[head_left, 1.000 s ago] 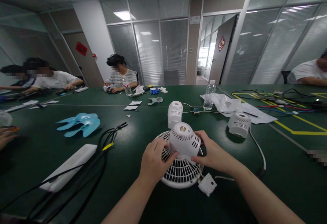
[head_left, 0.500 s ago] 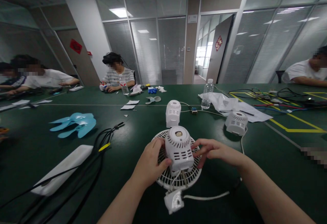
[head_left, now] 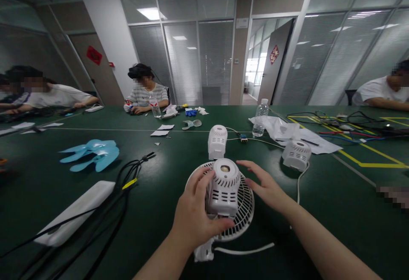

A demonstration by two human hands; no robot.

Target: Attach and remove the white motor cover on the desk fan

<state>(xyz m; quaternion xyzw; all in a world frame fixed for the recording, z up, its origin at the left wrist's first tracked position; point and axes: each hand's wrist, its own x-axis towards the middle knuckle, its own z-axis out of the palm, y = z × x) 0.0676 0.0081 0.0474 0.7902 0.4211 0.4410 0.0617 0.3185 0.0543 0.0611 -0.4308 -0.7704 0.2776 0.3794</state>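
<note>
A white vented motor housing (head_left: pixel 225 186) sits on a round white fan grille (head_left: pixel 245 212) on the green table. My left hand (head_left: pixel 198 207) is wrapped round the housing's left side, thumb across its lower front. My right hand (head_left: pixel 263 184) is spread at the upper right, fingers apart, beside the housing and over the grille's edge, holding nothing. Below the grille lie a small white part (head_left: pixel 203 252), partly behind my left wrist, and a white cable (head_left: pixel 246 251). Just behind the grille stands a second white housing (head_left: pixel 218 140).
A third housing (head_left: pixel 296 154) stands at right, near a bottle (head_left: pixel 260 118) and plastic sheet (head_left: pixel 277 128). Blue fan blades (head_left: pixel 96 152), a white power strip (head_left: pixel 76 212) and black cables (head_left: pixel 131 171) lie at left. People sit across and at both sides.
My left hand has moved further round the housing, its thumb now across the front. My right hand has come off the housing's side and spread. The small white part has shifted left.
</note>
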